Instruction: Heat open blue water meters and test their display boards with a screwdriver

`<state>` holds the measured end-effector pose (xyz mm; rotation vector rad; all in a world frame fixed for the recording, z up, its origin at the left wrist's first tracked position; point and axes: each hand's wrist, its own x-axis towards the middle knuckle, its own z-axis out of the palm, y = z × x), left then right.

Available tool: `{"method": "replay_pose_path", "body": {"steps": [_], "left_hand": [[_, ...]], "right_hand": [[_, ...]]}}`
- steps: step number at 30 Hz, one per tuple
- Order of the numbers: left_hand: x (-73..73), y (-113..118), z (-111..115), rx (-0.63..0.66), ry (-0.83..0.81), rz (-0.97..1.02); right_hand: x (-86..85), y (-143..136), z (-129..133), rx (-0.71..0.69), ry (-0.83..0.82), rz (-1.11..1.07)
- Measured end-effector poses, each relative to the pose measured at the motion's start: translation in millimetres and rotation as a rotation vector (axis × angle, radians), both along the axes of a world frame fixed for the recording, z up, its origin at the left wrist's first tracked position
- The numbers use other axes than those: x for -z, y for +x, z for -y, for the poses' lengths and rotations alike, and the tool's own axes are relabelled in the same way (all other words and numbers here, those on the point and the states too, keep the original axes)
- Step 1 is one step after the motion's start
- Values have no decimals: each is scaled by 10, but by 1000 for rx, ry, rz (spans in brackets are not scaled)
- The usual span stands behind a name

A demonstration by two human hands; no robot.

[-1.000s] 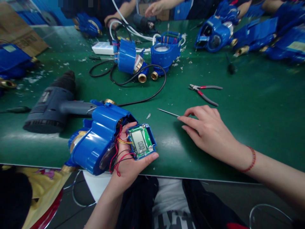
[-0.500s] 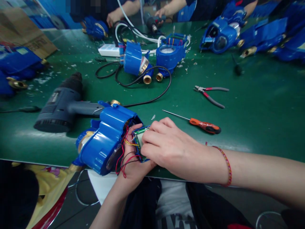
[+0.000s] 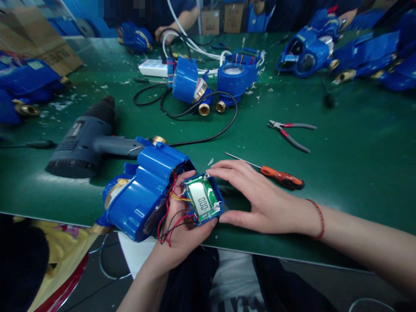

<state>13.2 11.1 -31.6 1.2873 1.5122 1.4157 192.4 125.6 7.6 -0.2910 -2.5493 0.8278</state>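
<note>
My left hand (image 3: 183, 232) is closed around a small circuit board with a lit display (image 3: 199, 197), seated in a blue plastic frame. The display reads zeros. Red, black and yellow wires (image 3: 168, 208) run from the board into a blue water meter (image 3: 139, 190) lying on its side at the table's front edge. My right hand (image 3: 260, 197) is open at the right side of the board, thumb and fingers apart, its fingertips at the frame's edge; whether they touch it I cannot tell. An orange-and-black screwdriver (image 3: 282, 177) lies just beyond my right hand.
A grey heat gun (image 3: 86, 138) lies left of the meter. Diagonal cutters (image 3: 290, 132) rest at the right. Further back stand two water meters (image 3: 185, 80), a white power strip (image 3: 152, 68) and cables. More meters (image 3: 305, 54) lie at the far right. A co-worker's hand (image 3: 165, 34) shows behind.
My right hand has drawn back to the right off the board and its fingers have spread, uncovering the display. At the back, a co-worker's hand and the tool it held are gone from view.
</note>
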Motion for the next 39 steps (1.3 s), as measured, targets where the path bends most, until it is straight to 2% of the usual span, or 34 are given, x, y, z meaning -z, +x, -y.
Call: {"method": "replay_pose_path", "body": {"steps": [4,13,17,20,28,33,39], "left_hand": [[0,-12,15,48,49,28],[-35,-25,54,90,11,21],[-28,-39,45,67,6,-35],[-7,-45,48,65,-8,-4],[27,-14,59,45,18,-5],[58,-9,51,15,7,-33],[0,27,41,3,6,90]], "right_hand": [[118,-146,4,-65,-60,-3],[164,-222,49,-22,-97,-87],[197,-264,91,20,-125,-137],[209,-271,125,66,-140,-149],[204,-278,149,51,-197,-156],[230,-288,203,99,-178,-202],[211,-177,108,-16,-256,-122]]}}
